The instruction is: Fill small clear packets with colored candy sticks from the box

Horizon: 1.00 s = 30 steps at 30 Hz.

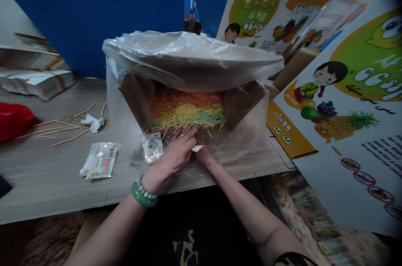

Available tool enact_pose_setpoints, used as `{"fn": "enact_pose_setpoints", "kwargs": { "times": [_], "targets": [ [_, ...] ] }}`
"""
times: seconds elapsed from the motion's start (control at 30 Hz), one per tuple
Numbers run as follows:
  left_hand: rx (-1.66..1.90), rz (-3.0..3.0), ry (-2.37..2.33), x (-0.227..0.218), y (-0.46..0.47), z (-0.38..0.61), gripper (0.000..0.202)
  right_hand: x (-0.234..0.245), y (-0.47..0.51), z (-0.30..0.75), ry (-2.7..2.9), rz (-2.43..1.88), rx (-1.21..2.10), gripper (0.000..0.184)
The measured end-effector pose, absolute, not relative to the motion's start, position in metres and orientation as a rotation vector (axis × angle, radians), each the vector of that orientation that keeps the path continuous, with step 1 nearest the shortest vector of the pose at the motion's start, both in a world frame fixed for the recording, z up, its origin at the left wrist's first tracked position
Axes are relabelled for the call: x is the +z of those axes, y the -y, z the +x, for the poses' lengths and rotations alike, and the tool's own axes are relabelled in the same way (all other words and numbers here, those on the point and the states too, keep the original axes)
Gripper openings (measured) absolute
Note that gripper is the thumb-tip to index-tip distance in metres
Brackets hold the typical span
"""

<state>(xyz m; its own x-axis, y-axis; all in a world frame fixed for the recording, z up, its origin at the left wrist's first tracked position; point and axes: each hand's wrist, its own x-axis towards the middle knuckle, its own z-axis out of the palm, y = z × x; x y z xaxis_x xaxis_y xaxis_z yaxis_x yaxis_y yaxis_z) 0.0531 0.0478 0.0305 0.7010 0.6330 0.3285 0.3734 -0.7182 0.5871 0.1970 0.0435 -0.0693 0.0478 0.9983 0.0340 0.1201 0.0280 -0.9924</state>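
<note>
My left hand (179, 151), with a green bangle and a string of pale beads at its wrist, reaches over the front edge of an open cardboard box (243, 109). Close on its right is my right hand (205, 157), partly hidden. Both are closed about a small packet (197, 148), of which only a white and yellow corner shows. Thin coloured sticks (188, 109), yellow, orange, pink and green, lie heaped inside the box. A clear plastic liner (194, 46) drapes over its walls. One printed sachet (153, 148) rests left of my left hand, at the box's front.
Another printed sachet (99, 160) lies on the grey table (40, 186), near loose sticks (67, 127) and crumpled white paper (93, 122). A red bag (14, 121) and stacked cartons (37, 81) stand left. Large printed cartons (339, 132) lean at the right.
</note>
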Motion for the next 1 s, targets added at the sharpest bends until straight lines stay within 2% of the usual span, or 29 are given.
{"fn": "enact_pose_setpoints", "kwargs": {
  "times": [0.13, 0.23, 0.33, 0.43, 0.57, 0.67, 0.77, 1.0],
  "targets": [
    [0.682, 2.239, -0.815, 0.009, -0.050, 0.059, 0.031, -0.071, -0.043, 0.197, 1.221, -1.238, 1.132, 0.020],
    [0.724, 2.046, -0.790, 0.003, -0.046, 0.061, 0.022, -0.065, -0.041, 0.198, 1.203, -1.216, 1.135, 0.016],
    [0.828, 1.732, -0.818, 0.010, -0.044, 0.055, 0.017, -0.055, -0.039, 0.199, 1.212, -1.184, 1.128, 0.021],
    [0.961, 1.296, -0.962, 0.018, -0.044, 0.042, 0.029, -0.046, -0.036, 0.200, 1.199, -1.175, 1.129, 0.025],
    [0.937, 0.937, -0.974, 0.019, -0.037, 0.029, 0.047, -0.043, -0.032, 0.201, 1.221, -1.218, 1.175, 0.017],
    [0.908, 0.848, -0.936, 0.014, -0.030, 0.027, 0.051, -0.046, -0.031, 0.200, 1.328, -1.232, 1.090, 0.012],
    [0.888, 0.827, -0.938, 0.004, -0.028, 0.025, 0.046, -0.049, -0.030, 0.197, 1.416, -1.275, 0.988, 0.012],
    [0.880, 0.872, -0.985, -0.012, -0.027, 0.019, 0.041, -0.032, -0.037, 0.200, 1.362, -1.312, 0.979, 0.015]
  ]
}}
